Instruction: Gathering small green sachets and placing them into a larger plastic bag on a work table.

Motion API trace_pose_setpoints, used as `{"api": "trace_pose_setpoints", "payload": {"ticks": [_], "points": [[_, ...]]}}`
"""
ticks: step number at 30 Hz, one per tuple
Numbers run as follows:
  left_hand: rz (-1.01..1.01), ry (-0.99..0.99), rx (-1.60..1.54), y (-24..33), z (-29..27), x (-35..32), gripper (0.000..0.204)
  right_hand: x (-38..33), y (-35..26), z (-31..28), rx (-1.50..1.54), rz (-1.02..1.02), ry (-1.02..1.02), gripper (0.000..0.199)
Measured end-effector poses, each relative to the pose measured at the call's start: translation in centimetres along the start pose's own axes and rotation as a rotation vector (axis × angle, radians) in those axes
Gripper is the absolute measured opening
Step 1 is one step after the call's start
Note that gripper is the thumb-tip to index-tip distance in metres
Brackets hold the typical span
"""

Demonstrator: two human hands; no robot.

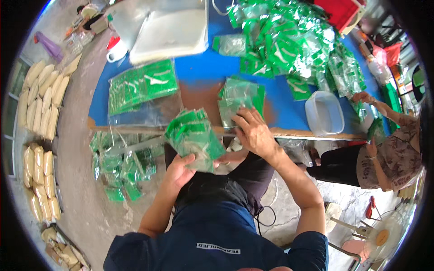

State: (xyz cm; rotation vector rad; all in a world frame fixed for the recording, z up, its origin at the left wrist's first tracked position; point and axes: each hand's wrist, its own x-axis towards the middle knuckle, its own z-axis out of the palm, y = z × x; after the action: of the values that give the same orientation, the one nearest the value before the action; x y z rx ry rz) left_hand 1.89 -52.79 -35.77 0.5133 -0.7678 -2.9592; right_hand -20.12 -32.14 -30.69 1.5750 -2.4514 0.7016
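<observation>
My left hand (181, 170) grips a fanned stack of green-and-clear plastic packets (193, 137) above my lap, in front of the table edge. At the table's near edge, my right hand (254, 131) has bent fingers on the side of a clear-and-green packet (236, 100), which lies over other green packets. The thumb of that hand is partly hidden, but the fingers look closed on the packet. To the left lies a flat stack of green printed bags (143, 86), with clear plastic sticking out toward me.
A large heap of green packets (285, 38) covers the table's far right. Near the right edge stands a clear plastic tub (324, 113). White plastic sheets (172, 31) and a red-lidded jug (116, 49) are far left. Packets (122, 167) hang below the table. A co-worker (384, 158) handles packets.
</observation>
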Motion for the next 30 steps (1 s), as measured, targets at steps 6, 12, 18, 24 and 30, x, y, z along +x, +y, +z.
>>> {"api": "trace_pose_setpoints", "payload": {"ticks": [6, 12, 18, 24, 30], "points": [[0.035, 0.019, 0.040, 0.6, 1.4, 1.2, 0.053, -0.9, -2.9, 0.6, 0.269, -0.121, -0.021, 0.061], [0.041, 0.052, 0.115, 0.2, 1.6, 1.0, 0.053, 2.6, -2.2, 0.9, 0.237, 0.227, 0.158, 0.027], [0.151, -0.003, 0.003, 0.7, 2.0, -0.3, 0.052, 1.9, -2.7, 1.7, 0.248, -0.134, 0.070, 0.031], [0.081, -0.008, 0.050, -0.2, 1.7, 0.9, 0.051, 3.4, -0.8, 0.2, 0.272, -0.039, 0.141, 0.045], [0.085, -0.089, -0.046, -0.6, -2.1, -1.2, 0.057, 1.1, -1.6, -0.8, -0.006, -0.091, -0.074, 0.054]]}}
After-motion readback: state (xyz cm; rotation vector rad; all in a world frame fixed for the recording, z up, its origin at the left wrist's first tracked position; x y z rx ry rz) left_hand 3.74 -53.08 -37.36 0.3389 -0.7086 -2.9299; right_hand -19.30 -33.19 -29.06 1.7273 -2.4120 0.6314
